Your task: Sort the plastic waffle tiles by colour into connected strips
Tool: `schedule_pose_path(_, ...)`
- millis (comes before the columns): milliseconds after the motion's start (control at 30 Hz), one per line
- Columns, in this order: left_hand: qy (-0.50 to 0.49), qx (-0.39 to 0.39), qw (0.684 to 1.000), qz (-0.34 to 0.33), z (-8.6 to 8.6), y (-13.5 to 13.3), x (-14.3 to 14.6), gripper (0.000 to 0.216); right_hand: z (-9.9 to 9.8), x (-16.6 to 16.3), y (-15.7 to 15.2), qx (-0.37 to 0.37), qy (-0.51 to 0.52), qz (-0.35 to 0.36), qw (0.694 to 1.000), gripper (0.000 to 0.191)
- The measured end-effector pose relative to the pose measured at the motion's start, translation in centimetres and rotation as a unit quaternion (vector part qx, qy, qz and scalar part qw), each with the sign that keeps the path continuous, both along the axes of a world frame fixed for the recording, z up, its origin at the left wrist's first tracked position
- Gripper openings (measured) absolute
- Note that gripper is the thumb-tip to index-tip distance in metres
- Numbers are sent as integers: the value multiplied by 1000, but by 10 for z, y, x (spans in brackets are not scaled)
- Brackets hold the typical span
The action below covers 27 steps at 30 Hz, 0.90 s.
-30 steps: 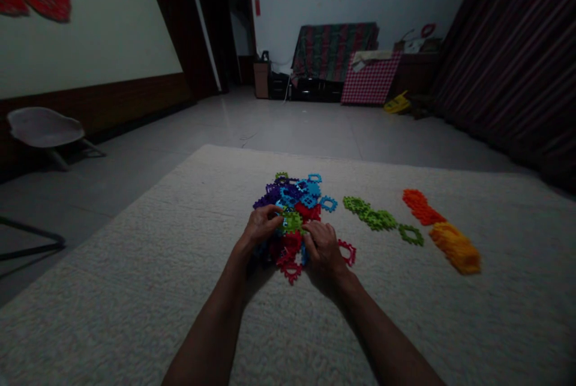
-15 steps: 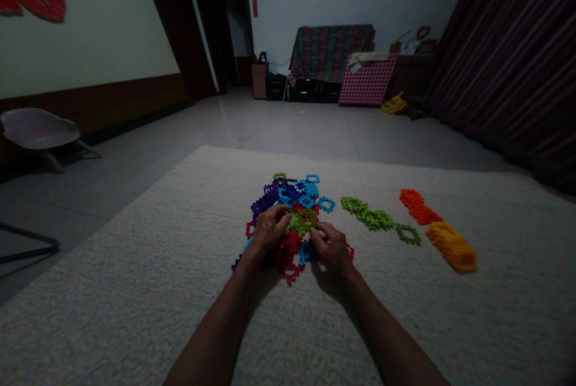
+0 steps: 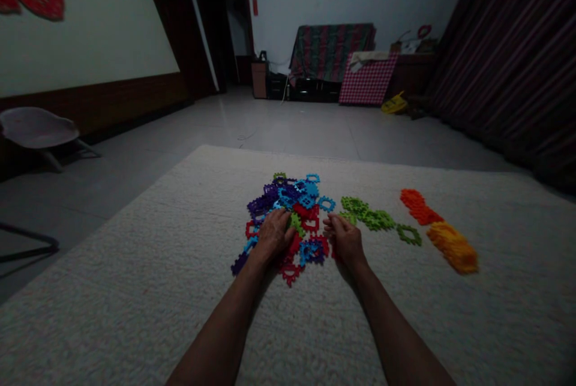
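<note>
My left hand (image 3: 272, 235) reaches over the left side of a mixed pile of plastic toothed linking pieces, its thumb and fingers closed on a green piece (image 3: 296, 224). Red pieces (image 3: 310, 225) lie under and beside that green one. To the right of the pile is my right hand (image 3: 345, 241), fingers loosely curved and somewhat apart, nothing visible at their tips. Just behind its knuckles a green piece (image 3: 348, 217) shows, partly hidden by the hand. Purple pieces (image 3: 265, 199) and light blue pieces (image 3: 308, 191) form the pile's far side.
Right of the pile runs a row of green pieces (image 3: 369, 215), ending in a separate darker green frame (image 3: 408, 234). Farther right lie orange pieces (image 3: 418, 206) and a yellow stack (image 3: 452, 247). All rest on a pale mat (image 3: 180, 224). A chair (image 3: 40, 129) stands left.
My right hand has moved right, away from the pile. A green piece now shows beside the green row. My left hand stays over the pile with a green piece.
</note>
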<state>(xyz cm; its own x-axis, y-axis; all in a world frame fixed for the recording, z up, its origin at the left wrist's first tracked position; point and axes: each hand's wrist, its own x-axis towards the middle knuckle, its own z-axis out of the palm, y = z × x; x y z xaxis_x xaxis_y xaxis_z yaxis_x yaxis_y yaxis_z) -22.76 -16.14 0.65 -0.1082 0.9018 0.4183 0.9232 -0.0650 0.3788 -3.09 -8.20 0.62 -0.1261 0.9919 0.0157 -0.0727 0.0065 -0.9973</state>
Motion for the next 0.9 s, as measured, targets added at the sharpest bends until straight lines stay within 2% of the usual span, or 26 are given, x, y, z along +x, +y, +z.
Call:
schedule_pose_path(100,3,-6,1000,-5,2,0,0,34,-2,-4,-7,117,-107,16,987,33)
schedule_pose_path(200,-1,-16,1000,14,4,2,0,35,-4,-6,-11,251,-212,43,943,26)
schedule_pose_path(300,-11,-32,999,21,6,3,-1,42,-6,-7,-11,323,-264,55,907,25)
schedule_pose_path(433,-40,-45,998,16,8,1,-3,50,-9,-8,-10,358,-292,63,885,24)
schedule_pose_path(567,-72,-46,996,-1,13,-1,-3,50,-10,-7,-11,365,-300,70,879,24)
schedule_pose_path(767,-129,-93,986,-43,33,-6,1,29,-3,-7,-16,355,-288,90,885,23)
schedule_pose_path(900,-211,-79,973,-51,42,-6,2,22,0,-8,-20,364,-261,88,890,25)
